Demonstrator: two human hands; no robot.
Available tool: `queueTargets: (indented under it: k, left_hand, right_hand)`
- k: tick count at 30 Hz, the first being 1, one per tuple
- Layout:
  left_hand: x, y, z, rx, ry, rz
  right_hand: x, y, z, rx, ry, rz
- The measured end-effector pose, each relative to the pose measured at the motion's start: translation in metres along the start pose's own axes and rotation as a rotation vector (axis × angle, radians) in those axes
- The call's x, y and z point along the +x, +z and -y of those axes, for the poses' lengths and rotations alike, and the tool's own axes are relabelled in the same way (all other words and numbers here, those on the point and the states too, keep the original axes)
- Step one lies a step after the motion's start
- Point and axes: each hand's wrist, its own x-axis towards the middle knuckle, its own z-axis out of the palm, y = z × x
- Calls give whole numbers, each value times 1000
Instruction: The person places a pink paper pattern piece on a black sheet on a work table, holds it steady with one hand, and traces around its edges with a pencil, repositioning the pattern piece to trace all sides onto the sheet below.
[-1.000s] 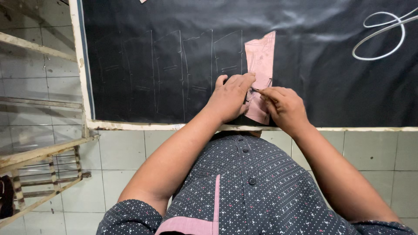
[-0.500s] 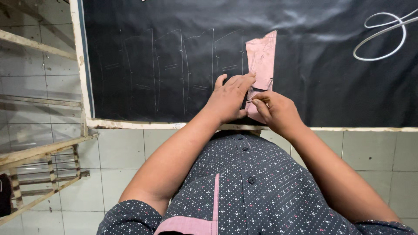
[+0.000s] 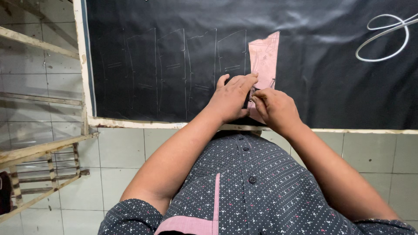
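Observation:
A pink paper pattern piece (image 3: 264, 56) lies on black fabric (image 3: 174, 43) spread over the table. My left hand (image 3: 233, 98) rests flat on the pattern's lower left edge, fingers together and pointing right. Touching it from the right, my right hand (image 3: 275, 109) has its fingers pinched on a small piece of chalk that is mostly hidden, pressed at the pattern's lower edge. Several pale chalk outlines of the same shape run across the fabric to the left of the pattern.
White-handled scissors (image 3: 383, 39) lie on the fabric at the upper right. The table's pale front edge (image 3: 130, 123) runs across below my hands. A wooden rack (image 3: 39, 152) stands at the left over a tiled floor (image 3: 122, 152).
My right hand has slid left along the pattern's lower edge until it meets my left hand. The left hand and pattern have stayed in place.

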Motion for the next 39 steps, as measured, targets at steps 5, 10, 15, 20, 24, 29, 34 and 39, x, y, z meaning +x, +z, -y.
queueTargets:
  k: [5, 10, 15, 20, 24, 29, 34, 39]
  left_hand:
    - [0, -2, -1, -7, -2, -7]
    - [1, -3, -1, -16, -12, -2]
    - [0, -1, 1, -23, 16, -26]
    - [-3, 1, 2, 3, 28, -17]
    - [-5, 2, 1, 17, 39, 0]
    - [-9, 5, 0, 47, 24, -10]
    - [-7, 7, 7, 19, 23, -20]
    - [-18, 4, 20, -188, 102, -156]
  right_hand:
    - [12, 1, -1, -141, -37, -6]
    - [17, -1, -2, -104, -45, -65]
    - [2, -4, -1, 76, 66, -5]
    - [-13, -6, -4, 145, 202, -20]
    - [-22, -8, -17, 458, 499, -100]
    - [-22, -5, -33, 703, 781, -131]
    - [-10, -6, -40, 971, 1032, -129]
    - [0, -6, -33, 812, 758, -7]
